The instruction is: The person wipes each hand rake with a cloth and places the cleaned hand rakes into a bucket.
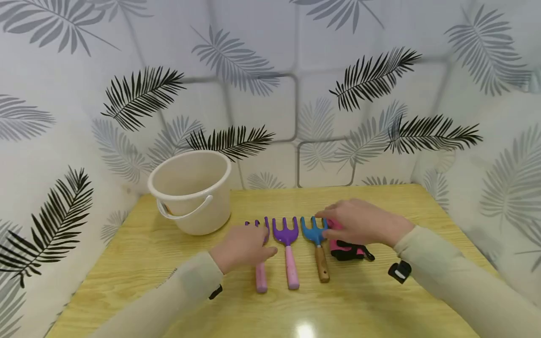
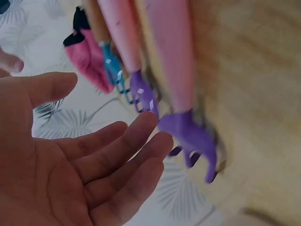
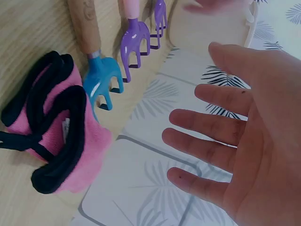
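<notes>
My left hand [image 1: 245,249] hovers over the leftmost garden hand rake [image 1: 261,280], a purple one with a pink handle. Its fingers are spread loosely and grip nothing; in the left wrist view the fingertips overlap the purple rake heads [image 2: 190,134]. A second purple rake [image 1: 286,237] with a pink handle lies beside it, then a blue rake [image 1: 314,236] with a wooden handle. Over the pink cloth item [image 3: 96,146] with black trim and a black strap is my right hand [image 1: 359,221]. The right wrist view shows its fingers extended, palm bare.
A cream bucket [image 1: 211,213] with its handle hanging down stands at the back left of the wood-grain table [image 1: 127,267]. White sheeting [image 1: 262,112] printed with feather-like leaves rises behind the table and along both sides.
</notes>
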The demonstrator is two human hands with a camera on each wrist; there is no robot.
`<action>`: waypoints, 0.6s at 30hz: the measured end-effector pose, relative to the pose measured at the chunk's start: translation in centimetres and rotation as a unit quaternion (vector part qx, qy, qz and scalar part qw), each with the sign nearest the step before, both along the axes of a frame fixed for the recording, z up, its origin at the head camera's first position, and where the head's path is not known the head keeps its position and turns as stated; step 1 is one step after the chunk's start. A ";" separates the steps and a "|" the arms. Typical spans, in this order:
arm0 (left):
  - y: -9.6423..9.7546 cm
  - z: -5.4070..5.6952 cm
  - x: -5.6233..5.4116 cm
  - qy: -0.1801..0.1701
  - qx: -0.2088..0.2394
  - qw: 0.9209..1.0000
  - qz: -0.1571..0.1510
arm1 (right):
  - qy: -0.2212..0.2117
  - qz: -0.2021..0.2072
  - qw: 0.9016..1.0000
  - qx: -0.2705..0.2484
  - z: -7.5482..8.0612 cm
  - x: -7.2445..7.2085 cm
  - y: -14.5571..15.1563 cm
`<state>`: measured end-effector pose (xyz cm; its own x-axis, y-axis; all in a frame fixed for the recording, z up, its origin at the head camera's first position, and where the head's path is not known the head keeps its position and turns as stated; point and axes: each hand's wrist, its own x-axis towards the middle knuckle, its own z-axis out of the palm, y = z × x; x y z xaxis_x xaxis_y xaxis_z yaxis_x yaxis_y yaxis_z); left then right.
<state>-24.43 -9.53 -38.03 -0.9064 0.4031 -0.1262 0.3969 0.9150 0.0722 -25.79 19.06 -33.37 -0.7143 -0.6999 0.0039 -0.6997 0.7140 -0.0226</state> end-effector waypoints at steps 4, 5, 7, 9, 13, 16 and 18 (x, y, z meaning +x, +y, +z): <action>0.3 -1.9 0.7 -0.044 -0.020 0.999 0.023 | -0.011 0.006 1.000 -0.002 -0.7 0.2 0.2; 0.3 -2.4 0.9 -0.052 -0.017 0.998 0.028 | -0.015 0.005 1.000 -0.001 -0.9 0.3 0.2; 0.3 -3.2 1.2 -0.072 -0.006 0.997 0.040 | -0.027 0.005 1.000 -0.002 -1.3 0.4 0.2; 0.2 -3.9 1.4 -0.085 0.010 0.995 0.050 | -0.038 0.002 0.999 -0.002 -1.7 0.6 0.2; 0.2 -4.9 1.6 -0.104 0.038 0.992 0.064 | -0.040 0.002 0.999 -0.003 -2.3 0.8 0.3; 0.4 -5.2 1.4 -0.094 0.043 0.992 0.067 | -0.037 0.008 0.999 -0.006 -2.6 0.9 0.4; 0.4 -5.2 1.3 -0.081 0.042 0.993 0.068 | -0.035 0.015 0.999 -0.012 -2.7 1.0 0.5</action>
